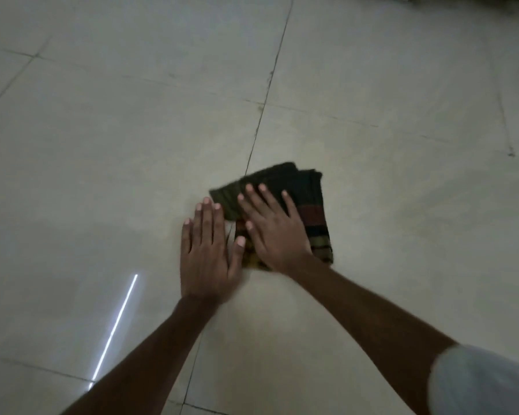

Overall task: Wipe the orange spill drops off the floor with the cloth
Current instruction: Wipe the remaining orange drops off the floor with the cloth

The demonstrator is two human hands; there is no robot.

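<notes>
A folded dark cloth with red, yellow and green stripes lies flat on the pale tiled floor. My right hand presses down on it, palm flat and fingers spread. My left hand lies flat on the floor just left of the cloth, its thumb touching the cloth's near-left edge. No orange drops are visible anywhere on the floor; whatever is under the cloth is hidden.
Dark grout lines cross the glossy tiles. A bright reflected light streak runs across the floor at the lower left. A pale sleeve shows at the bottom right. A wall base or step edges the top right.
</notes>
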